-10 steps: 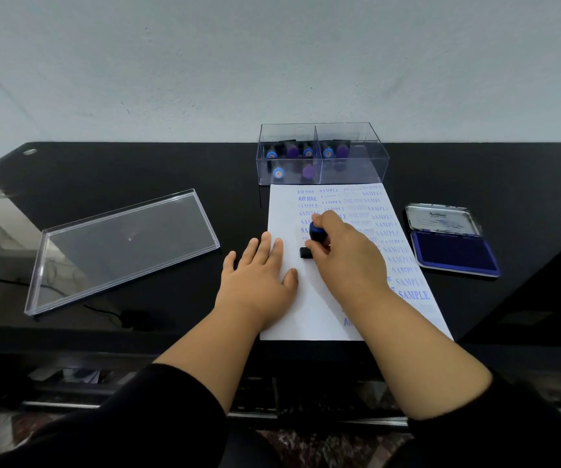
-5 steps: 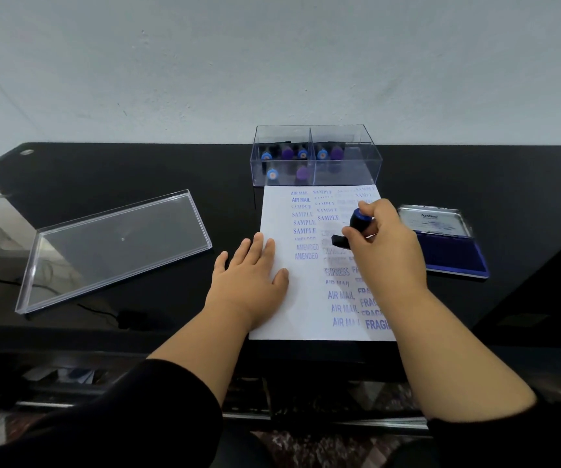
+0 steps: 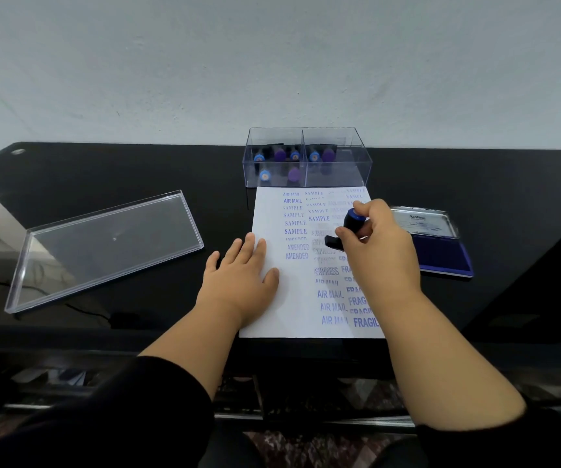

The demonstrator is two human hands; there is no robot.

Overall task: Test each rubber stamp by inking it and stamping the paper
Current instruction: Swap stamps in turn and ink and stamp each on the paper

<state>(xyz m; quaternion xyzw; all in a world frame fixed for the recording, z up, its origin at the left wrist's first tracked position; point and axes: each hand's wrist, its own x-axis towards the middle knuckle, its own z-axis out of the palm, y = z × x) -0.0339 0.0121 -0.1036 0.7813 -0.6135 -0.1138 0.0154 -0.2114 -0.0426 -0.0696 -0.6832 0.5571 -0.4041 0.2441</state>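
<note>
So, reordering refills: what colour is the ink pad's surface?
Dark blue, on the open ink pad; the head view shows it.

— Where's the blue-knobbed black rubber stamp (image 3: 346, 231)?
— Tilted over the white paper sheet (image 3: 301, 285), which lies flat, covered in blue prints.
— The open blue ink pad (image 3: 439, 251)?
— Just right of the sheet.

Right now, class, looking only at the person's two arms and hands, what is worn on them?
Both arms wear black long sleeves, pushed up so the forearms are bare. The left hand and right hand are bare: no gloves, and no rings, watch or bracelets show.
</note>
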